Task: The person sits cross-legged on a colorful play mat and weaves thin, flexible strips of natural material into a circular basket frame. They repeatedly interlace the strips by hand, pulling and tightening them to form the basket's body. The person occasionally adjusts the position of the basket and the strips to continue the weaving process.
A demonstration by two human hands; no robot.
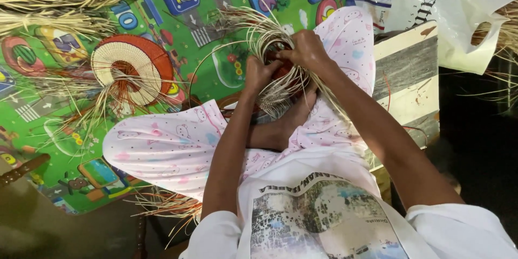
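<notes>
Straw weave (280, 83) sits centre-frame over the person's lap, both hands on it. Left hand (260, 73) is curled shut on its left edge; right hand (307, 49) is closed on strands at the top, slightly further up-frame. Loose strand ends (253, 21) fan up & left from the hands. Weave lies betw. the two hands, touching both. Finished round piece (132, 70) rests on green mat (226, 81), well apart, left of frame.

The small woven piece (280, 83) is reddish-brown in the middle. Long pale straw strands (259, 27) stick out all around it. It sits between the fingers (264, 70), partly hidden.
</notes>
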